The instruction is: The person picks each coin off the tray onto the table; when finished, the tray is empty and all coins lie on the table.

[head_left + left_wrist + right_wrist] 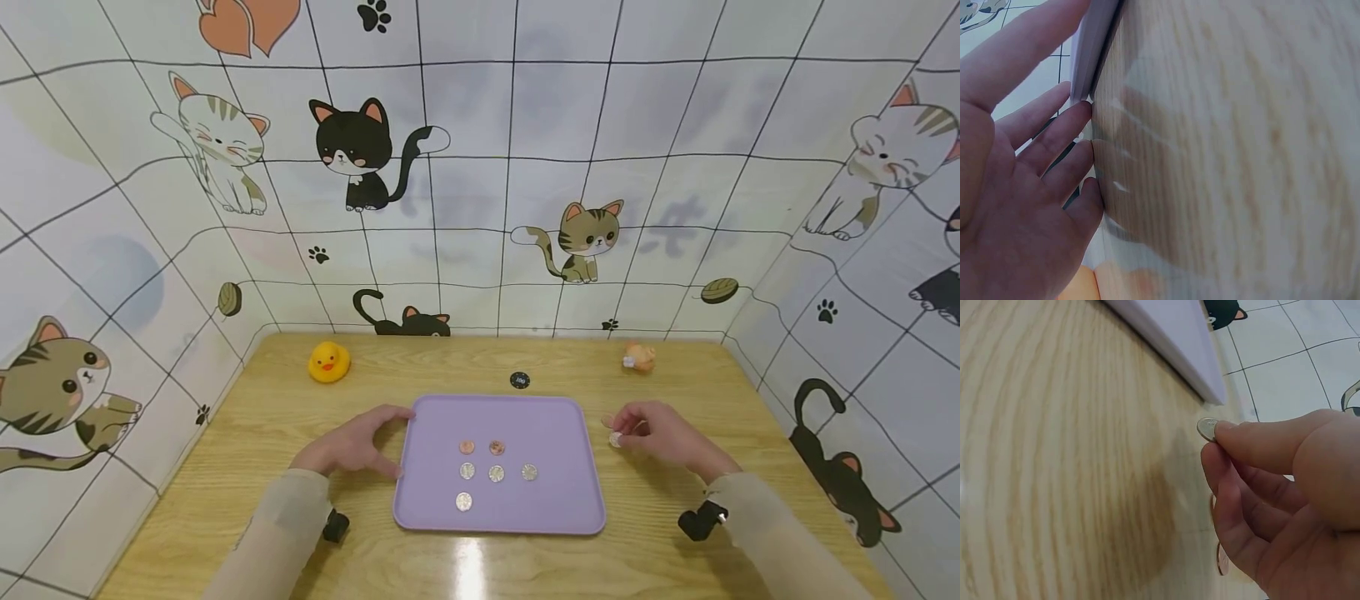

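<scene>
A lilac tray (pixel 555 504) lies on the wooden table in the head view. Two copper coins (pixel 467 447) form its upper row, with several silver coins (pixel 497 474) below. My left hand (pixel 360 442) rests at the tray's left edge, thumb and fingers spread and holding nothing. Right of the tray, my right hand (pixel 663 435) pinches a silver coin (pixel 1207 429) between thumb and index finger. Beneath those fingers, partly hidden in the right wrist view, are copper coins (pixel 1222 559) on the table.
Behind the tray lies a black chip (pixel 520 380). A yellow rubber duck (pixel 328 362) stands at the back left, and a small orange-pink toy (pixel 639 357) at the back right. Cat-patterned walls (pixel 480 192) enclose the table's (pixel 420 567) back and sides.
</scene>
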Demonstrator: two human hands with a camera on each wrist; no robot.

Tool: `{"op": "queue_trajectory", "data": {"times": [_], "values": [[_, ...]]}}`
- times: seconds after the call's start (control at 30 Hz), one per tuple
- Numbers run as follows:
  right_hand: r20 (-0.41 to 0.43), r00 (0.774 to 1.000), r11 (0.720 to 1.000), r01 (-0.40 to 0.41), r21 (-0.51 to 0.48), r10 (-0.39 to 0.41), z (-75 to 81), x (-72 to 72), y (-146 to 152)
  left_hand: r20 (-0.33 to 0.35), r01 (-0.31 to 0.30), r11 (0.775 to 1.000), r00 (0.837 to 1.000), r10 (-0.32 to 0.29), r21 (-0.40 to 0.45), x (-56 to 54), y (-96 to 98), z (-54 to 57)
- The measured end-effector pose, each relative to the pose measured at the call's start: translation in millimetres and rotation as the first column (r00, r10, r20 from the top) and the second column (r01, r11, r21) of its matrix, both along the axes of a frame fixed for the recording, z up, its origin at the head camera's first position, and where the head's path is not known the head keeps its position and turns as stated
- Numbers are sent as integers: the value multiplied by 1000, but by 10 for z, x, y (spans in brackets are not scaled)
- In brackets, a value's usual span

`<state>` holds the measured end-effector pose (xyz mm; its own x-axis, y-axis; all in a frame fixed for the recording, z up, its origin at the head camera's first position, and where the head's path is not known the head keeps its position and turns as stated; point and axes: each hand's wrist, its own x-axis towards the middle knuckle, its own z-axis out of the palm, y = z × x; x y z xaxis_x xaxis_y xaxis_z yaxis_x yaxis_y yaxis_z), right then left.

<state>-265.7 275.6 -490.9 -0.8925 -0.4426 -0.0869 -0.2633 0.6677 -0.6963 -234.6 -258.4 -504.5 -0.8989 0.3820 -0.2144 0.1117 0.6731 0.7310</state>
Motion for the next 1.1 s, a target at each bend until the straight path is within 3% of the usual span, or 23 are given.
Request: {"op": "queue_trajectory", "data": {"times": [0.3,0.43,0.63,1.1], "values": [[-111,993,994,-16,109,28,-69,64,0,-14,42,999,999,-42,1,-44,27,-56],[-143,989,990,-3,140,24,-69,65,-37,-8,19,1000,1000,-19,-3,-49,11,-74],[-170,985,991,-13,135,36,-99,49,-76,6,0,1000,1000,0,12,-40,-19,-77],[-169,986,988,21,155,5,-123,48,-74,-4,21,1000,1000,-21,17,-21,-26,-46]]}}
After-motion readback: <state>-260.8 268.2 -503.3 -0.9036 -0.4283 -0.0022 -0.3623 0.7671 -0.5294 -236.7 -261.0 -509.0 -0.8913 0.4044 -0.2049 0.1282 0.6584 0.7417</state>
